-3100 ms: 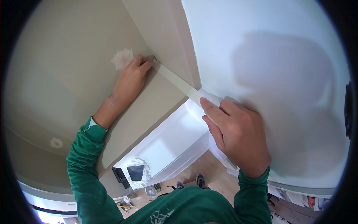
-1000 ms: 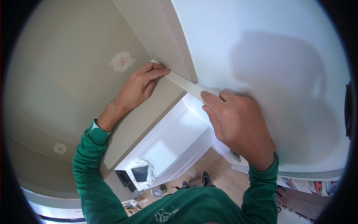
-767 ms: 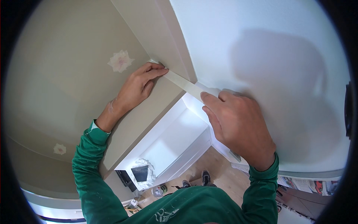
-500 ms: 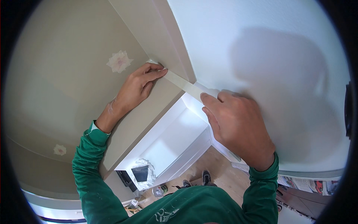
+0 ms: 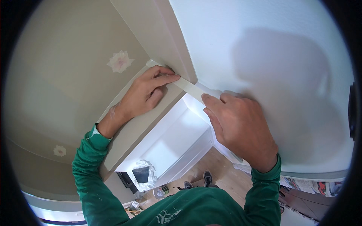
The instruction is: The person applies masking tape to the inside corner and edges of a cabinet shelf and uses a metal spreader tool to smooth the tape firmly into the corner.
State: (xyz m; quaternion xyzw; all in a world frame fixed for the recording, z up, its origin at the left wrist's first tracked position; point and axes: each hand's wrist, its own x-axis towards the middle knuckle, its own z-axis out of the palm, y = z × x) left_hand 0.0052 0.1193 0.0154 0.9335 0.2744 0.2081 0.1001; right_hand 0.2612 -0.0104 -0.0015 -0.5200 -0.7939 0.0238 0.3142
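A pale strip of masking tape runs along the joint where a beige ledge meets an upright beige panel. My left hand rests over the strip near the inner corner. Its fingertips press the tape down, with the thumb apart below them. Past the ledge's front edge, my right hand pinches the strip's other end between thumb and forefinger, beside the white wall. The tape spans straight between both hands. Whatever lies inside the right palm is hidden.
Two patches with ragged edges mark the beige wall on the left. Below the ledge is a white panelled surface with a dark square in crumpled white wrapping. A clear container stands on the wooden floor.
My left hand has slid right and slightly toward me along the tape, uncovering more of the inner corner. The right hand has hardly moved.
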